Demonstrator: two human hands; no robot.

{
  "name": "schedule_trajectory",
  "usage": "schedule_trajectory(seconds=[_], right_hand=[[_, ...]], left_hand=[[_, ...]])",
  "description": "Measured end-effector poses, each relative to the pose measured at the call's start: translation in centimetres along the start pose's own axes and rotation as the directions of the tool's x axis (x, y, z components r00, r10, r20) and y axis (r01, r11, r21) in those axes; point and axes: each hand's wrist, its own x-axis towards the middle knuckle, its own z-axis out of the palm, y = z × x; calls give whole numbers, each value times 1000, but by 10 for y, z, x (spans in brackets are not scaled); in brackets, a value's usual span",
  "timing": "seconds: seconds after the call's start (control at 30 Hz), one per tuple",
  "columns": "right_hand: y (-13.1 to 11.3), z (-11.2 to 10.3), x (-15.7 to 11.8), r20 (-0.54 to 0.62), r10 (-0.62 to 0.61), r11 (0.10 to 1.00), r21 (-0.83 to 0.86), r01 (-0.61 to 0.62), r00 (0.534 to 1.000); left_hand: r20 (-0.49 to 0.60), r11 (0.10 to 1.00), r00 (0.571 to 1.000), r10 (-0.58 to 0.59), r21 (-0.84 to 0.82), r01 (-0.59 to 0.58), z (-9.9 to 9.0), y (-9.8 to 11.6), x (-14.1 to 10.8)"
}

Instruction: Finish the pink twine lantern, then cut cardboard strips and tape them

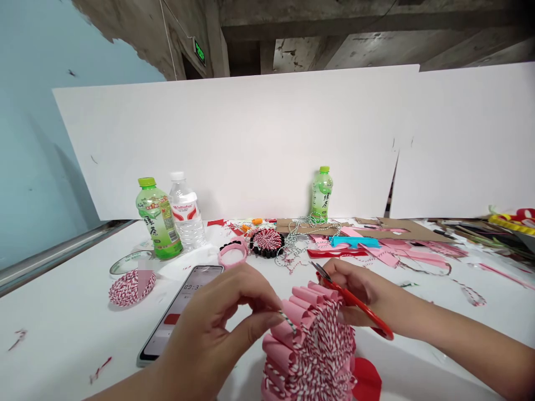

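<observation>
Between the thumb and forefinger of my left hand [229, 323] is the end of a green-and-white twine [288, 321], which runs to a pink paper loop. Below is a basket-like piece woven of red-and-white twine [328, 356], its rim ringed with pink paper loops [301, 309]. My right hand [363, 287] holds red-handled scissors [359, 306], blades pointing up and left over the rim. The right thumb touches the woven piece's far right edge. A red paper piece [368, 379] shows partly behind the woven piece.
A phone [200, 278] lies by my left forearm. Behind it stand a green tea bottle [159, 223] and a water bottle [185, 211]. A twine coil [131, 288] lies left. Another tea bottle [321, 195], tangled twine [295, 242] and pink paper strips [401, 253] are farther back, before a white panel [259, 145].
</observation>
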Motion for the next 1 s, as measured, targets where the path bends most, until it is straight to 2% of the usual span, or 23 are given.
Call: schedule_trajectory(seconds=[0.17, 0.3, 0.5, 0.7, 0.83, 1.0], right_hand=[[-3, 1, 1, -17, 35, 999, 13, -34, 999], [-5, 2, 0, -58, 75, 997, 7, -74, 996], [-18, 15, -8, -95, 107, 994, 11, -106, 990], [-39, 22, -17, -186, 74, 997, 14, -72, 980], [-49, 23, -25, -274, 53, 998, -6, -57, 960], [-56, 26, -53, -298, 93, 995, -13, -101, 950]], left_hand=[[71, 999, 997, 34, -32, -31, -7, 2, 9], [0, 998, 998, 60, 4, -60, -11, 0, 15], [-74, 997, 994, -75, -6, 75, -16, 13, 20], [-186, 989, 976, -117, 69, 132, -20, 33, 30], [-160, 992, 982, -106, 51, 115, -20, 43, 39], [-69, 994, 994, -90, 58, 94, -17, 55, 40]])
